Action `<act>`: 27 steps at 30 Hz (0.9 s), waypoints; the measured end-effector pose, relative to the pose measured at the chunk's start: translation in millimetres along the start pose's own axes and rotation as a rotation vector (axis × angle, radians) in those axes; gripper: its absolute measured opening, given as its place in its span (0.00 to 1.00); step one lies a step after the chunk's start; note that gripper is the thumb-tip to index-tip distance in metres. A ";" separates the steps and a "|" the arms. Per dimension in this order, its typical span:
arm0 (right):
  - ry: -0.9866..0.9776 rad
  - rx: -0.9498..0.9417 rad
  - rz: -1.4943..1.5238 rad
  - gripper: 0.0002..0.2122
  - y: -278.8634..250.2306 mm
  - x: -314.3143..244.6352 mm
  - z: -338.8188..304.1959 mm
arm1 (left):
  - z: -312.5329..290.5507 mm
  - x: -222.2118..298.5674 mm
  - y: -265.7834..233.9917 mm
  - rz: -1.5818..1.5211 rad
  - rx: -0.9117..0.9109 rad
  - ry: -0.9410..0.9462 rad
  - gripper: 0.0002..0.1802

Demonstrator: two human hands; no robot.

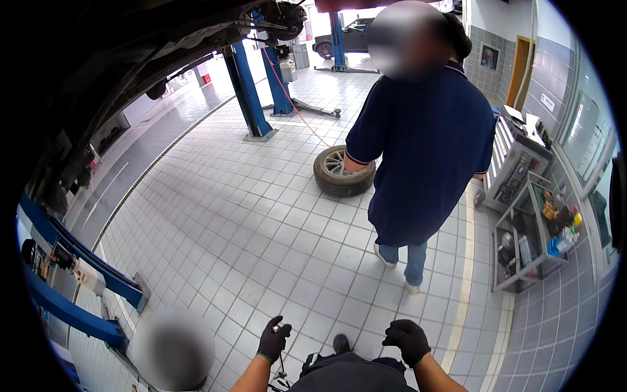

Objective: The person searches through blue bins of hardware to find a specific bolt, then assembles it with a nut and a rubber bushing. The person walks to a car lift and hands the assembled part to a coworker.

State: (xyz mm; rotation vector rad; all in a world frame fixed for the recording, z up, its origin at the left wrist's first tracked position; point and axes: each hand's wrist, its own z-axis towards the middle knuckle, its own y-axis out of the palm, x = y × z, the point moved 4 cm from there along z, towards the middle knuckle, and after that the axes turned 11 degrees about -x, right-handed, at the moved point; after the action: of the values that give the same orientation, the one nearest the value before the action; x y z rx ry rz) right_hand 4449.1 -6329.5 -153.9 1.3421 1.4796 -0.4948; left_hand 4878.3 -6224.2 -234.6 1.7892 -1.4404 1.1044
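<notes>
My left hand (273,340), in a black glove, is raised in front of me at the lower middle. Its thumb and forefinger are bent with a gap between them, and I see nothing held in it. A thin dark cord (282,367) hangs just beside its wrist. My right hand (409,342), gloved in black too, is up at the same height with its fingers curled in; nothing sticks out of it. Neither hand touches anything else in view. Ahead stands a person (424,144) in a dark blue shirt, one hand near a wheel with a tyre (344,185) lying on the floor.
A raised car's underside (130,72) hangs at the upper left. Blue lift posts (245,91) and lift arms (72,313) stand on the tiled floor. Along the right wall are a tool cabinet (506,157) and a metal rack (522,261). A blurred round shape (172,349) is at lower left.
</notes>
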 end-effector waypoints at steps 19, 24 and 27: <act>0.105 -0.206 -0.002 0.16 -82.7 -271.6 626.8 | 474.0 117.1 -20.5 0.948 -0.181 -0.333 0.42; 0.125 -0.333 -0.117 0.15 -24.5 -349.5 783.2 | 500.1 61.1 -61.1 0.600 -0.147 -0.965 0.24; 0.132 -0.324 -0.020 0.14 3.6 -349.1 860.5 | 570.3 94.6 -75.8 0.519 -0.147 -1.008 0.27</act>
State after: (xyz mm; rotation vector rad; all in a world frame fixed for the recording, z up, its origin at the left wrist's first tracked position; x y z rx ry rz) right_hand 4746.4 -7208.9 -180.5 1.1199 1.6040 -0.1700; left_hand 5095.8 -6730.6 -425.0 1.9998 -2.5866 0.2050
